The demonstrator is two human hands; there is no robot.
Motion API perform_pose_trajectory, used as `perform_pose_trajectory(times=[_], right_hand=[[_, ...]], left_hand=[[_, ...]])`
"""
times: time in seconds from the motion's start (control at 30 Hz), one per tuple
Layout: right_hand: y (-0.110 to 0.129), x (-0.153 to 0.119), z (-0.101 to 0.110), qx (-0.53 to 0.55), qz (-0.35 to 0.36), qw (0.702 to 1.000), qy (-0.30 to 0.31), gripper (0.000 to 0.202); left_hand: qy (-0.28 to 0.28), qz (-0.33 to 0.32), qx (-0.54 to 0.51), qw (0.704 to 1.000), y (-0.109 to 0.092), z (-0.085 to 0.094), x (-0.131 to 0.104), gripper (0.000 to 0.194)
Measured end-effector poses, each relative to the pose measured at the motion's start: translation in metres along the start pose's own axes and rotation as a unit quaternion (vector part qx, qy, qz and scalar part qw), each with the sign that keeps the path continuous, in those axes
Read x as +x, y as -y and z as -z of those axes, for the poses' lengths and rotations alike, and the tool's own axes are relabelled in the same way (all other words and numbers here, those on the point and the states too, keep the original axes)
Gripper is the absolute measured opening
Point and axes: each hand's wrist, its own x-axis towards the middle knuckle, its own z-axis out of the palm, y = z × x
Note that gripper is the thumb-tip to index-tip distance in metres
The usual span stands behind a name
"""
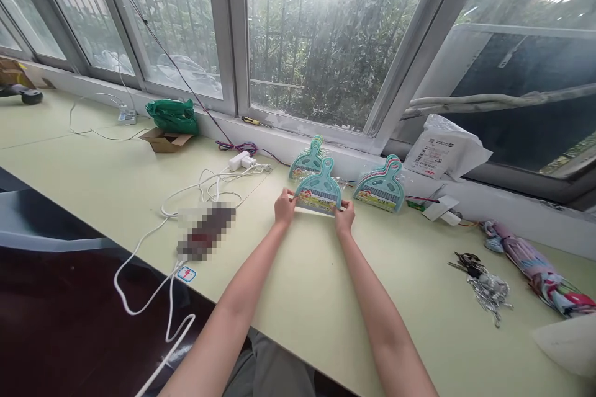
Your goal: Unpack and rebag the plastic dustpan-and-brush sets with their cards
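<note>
Both my hands hold a teal mini dustpan and brush set [319, 191] upright at its lower corners, with a printed label across its front. My left hand [284, 206] is closed on its left corner, and my right hand [345, 217] pinches the right one. Just behind it, a stack of similar dustpan sets [306, 164] leans by the window wall, partly covered by the held one. To the right, another stack of dustpan sets [380, 189] in clear wrap stands close to my right hand.
White cables and a power strip [242, 161] lie left of my hands, near a blurred-out dark object [208, 232]. A cardboard box [166, 139] bears a green bag [172, 115]. Rightward are a white plastic package [435, 152], keys with a chain [487, 288] and a folded umbrella [535, 263].
</note>
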Motion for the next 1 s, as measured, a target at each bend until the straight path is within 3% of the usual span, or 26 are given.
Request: perform_pose_trajectory(times=[0.17, 0.37, 0.47, 0.7, 1.0], right_hand=[[0.006, 0.027, -0.051, -0.066, 0.098, 0.993, 0.005, 0.027], [-0.001, 0.063, -0.09, -0.206, 0.15, 0.967, -0.012, 0.023], [-0.007, 0.076, -0.099, -0.233, 0.138, 0.963, -0.009, 0.028], [-0.019, 0.087, -0.1, -0.217, 0.111, 0.97, -0.003, 0.036], [-0.023, 0.089, -0.096, -0.202, 0.101, 0.974, -0.015, 0.044]], left_hand=[[-0.084, 0.045, -0.064, 0.993, 0.03, -0.01, 0.053, 0.044], [-0.105, 0.033, -0.053, 0.993, 0.056, -0.036, 0.113, 0.023], [-0.14, 0.069, -0.063, 0.986, 0.063, -0.051, 0.131, 0.038], [-0.053, 0.041, -0.021, 0.998, 0.071, -0.07, 0.144, 0.019], [-0.072, 0.069, -0.031, 0.995, 0.058, -0.059, 0.139, 0.014]])
